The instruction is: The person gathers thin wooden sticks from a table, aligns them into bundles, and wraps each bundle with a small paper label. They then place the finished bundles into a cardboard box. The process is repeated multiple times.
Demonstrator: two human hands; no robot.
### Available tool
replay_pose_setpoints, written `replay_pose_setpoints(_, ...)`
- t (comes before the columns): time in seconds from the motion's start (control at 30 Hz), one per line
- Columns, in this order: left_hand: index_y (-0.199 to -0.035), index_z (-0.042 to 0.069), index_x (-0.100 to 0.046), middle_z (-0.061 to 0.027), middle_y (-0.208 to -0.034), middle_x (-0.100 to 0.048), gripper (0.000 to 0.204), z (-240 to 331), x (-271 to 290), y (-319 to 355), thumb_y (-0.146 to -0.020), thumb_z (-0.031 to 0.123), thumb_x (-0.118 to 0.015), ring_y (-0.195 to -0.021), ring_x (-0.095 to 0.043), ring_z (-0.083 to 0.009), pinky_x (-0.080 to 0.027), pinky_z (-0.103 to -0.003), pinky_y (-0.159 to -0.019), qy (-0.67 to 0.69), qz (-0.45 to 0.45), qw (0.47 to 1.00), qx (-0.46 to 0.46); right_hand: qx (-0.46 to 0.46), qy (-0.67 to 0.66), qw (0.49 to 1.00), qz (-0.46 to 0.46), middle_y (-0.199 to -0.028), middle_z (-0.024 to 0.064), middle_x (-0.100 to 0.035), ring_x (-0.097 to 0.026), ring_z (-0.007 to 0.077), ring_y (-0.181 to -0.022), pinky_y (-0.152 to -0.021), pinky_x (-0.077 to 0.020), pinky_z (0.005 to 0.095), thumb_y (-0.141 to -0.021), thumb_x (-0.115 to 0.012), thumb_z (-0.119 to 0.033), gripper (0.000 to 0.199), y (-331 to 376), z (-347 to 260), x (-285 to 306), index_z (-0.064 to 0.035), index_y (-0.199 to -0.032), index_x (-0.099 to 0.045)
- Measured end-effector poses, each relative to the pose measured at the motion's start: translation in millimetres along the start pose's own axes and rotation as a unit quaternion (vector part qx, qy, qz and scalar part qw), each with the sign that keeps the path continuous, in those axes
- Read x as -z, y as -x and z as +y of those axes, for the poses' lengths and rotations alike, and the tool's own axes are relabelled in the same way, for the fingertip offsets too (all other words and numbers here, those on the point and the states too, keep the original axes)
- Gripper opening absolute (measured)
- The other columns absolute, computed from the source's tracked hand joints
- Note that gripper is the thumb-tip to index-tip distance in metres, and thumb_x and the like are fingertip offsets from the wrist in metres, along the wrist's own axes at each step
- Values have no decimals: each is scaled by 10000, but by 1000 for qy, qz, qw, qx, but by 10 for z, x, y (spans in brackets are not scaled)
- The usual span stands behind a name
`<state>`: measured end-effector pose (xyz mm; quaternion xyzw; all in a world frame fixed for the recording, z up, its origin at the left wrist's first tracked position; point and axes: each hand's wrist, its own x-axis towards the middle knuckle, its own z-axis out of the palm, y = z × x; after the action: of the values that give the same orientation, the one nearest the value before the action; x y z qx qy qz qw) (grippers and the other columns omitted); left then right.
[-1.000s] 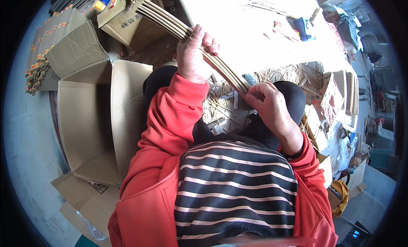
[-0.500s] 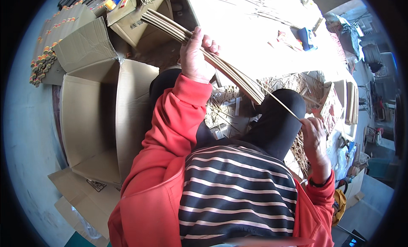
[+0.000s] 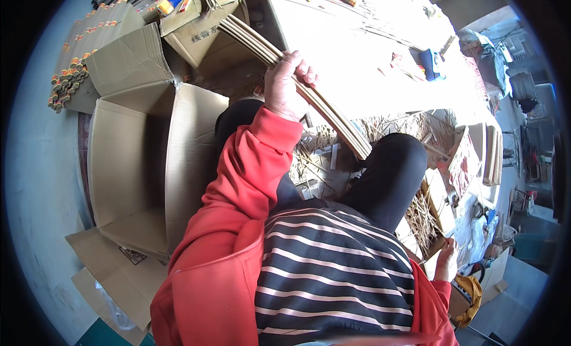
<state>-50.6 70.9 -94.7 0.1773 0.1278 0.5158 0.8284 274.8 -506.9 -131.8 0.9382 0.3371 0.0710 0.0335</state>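
My left hand (image 3: 285, 87) is closed around a bundle of thin brown incense sticks (image 3: 339, 121), which slants from upper left to lower right above my lap. The bundle's lower end hangs near my right knee, by the table's edge. Low at the right, my right hand (image 3: 447, 261) has its fingers pressed together beside an open box (image 3: 439, 203) filled with loose sticks (image 3: 420, 222). Whether a stick is between those fingers cannot be made out.
A white table (image 3: 351, 60) with scattered sticks and a blue tape-dispenser-like object (image 3: 430, 64) stands ahead. At my left is an open cardboard box (image 3: 128, 167); wrapped bundles (image 3: 98, 36) are stacked beyond it. Broken sticks (image 3: 315, 161) litter the space between my legs.
My right hand has moved down and toward me, away from the bundle; the single stick it was drawing out is no longer visible. My left hand keeps its hold on the bundle.
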Motion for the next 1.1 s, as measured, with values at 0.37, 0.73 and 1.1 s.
replay_pose_setpoints(0.37, -619, 141, -399, 31, -582, -397, 293, 55, 176, -92, -825, 238, -585, -533, -373, -91, -329, -245, -532, -60, -43, 997, 38, -4, 60, 998, -10, -859, 146, -571, -530, 320, -839, -740, -423, 384, -812, -521, -112, 94, -235, -654, 689, -58, -853, -586)
replay_pose_setpoints(0.73, -640, 128, -412, 24, -599, -420, 263, -36, 132, -122, -839, 181, -576, -543, -381, -98, -340, -256, -535, -30, -50, 995, 76, 19, 127, 983, 130, -872, 20, -586, -533, 224, -953, -823, -407, 347, -717, -589, -41, 123, -508, -187, 727, -126, -807, -589)
replay_pose_setpoints(1.1, -650, 129, -438, 27, -582, -417, 240, -119, 54, -83, -815, 199, -597, -520, -406, -107, -368, -261, -514, -53, -34, 996, 65, 151, 176, 958, 166, -995, 77, -619, -515, 257, -1049, -893, -389, 351, -633, -545, 19, 110, -1279, -433, 971, -77, -645, -596)
